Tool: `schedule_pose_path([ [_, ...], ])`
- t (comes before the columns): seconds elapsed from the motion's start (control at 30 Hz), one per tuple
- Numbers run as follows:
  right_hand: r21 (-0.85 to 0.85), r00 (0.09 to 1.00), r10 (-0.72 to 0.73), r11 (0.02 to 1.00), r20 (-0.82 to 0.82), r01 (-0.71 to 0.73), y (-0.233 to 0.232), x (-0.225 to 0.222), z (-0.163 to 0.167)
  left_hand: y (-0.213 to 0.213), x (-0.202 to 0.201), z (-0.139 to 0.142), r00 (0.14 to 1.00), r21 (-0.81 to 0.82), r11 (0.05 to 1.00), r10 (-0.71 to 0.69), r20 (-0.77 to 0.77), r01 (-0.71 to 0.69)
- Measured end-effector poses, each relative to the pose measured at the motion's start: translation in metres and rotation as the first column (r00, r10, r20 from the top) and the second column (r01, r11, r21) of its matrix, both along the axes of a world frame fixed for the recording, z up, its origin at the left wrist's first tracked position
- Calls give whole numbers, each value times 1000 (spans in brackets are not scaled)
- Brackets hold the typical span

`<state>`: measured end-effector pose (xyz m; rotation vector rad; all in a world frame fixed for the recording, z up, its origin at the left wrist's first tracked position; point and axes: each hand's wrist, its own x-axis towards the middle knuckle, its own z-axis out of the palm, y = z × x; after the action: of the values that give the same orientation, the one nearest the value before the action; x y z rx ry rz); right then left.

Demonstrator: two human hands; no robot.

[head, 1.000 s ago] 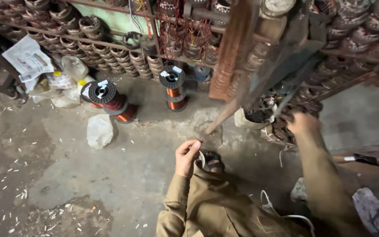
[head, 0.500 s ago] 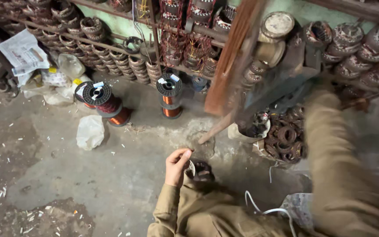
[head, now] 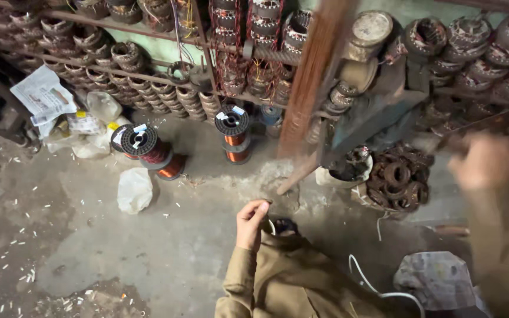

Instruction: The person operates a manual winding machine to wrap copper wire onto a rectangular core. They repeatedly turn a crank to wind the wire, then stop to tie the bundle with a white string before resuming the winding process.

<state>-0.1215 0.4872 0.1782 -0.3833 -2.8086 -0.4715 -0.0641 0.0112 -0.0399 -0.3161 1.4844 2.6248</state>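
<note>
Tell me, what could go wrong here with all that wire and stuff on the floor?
The raised right hand is blurred, so it is moving fast near the hanging rusty coils; it might knock them. The left hand pinches something too thin to make out, maybe wire, which could snag or cut. The copper wire spools standing on the floor could be tipped over.

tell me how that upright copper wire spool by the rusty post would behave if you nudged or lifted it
The upright copper wire spool looks densely wound, so probably heavy for its size. Standing on a flat flange, it likely resists tipping; once over, its round flanges could roll, like the spool lying on its side.
</note>
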Motion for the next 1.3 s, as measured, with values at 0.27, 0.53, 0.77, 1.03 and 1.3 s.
schedule_pose_path([
  [0.27,-215,961,-186,949,206,230,-18,-192,-24,-2,-9,7,1000,98,995,5,8,-6],
  [0.53,-508,969,122,862,213,3,-85,-49,-134,-3,-6,8,1000,77,997,-19,-10,20],
  [0.77,-214,991,-92,974,-92,71,-43,31,-36,4,-16,-4,999,59,998,32,6,-32],
  [1.03,-163,988,-153,974,36,156,-15,-189,15,3,-10,7,999,37,998,42,4,-42],
  [1.3,-447,948,-52,873,314,196,-98,-127,-105,-3,1,15,1000,56,998,12,-11,-11],
])
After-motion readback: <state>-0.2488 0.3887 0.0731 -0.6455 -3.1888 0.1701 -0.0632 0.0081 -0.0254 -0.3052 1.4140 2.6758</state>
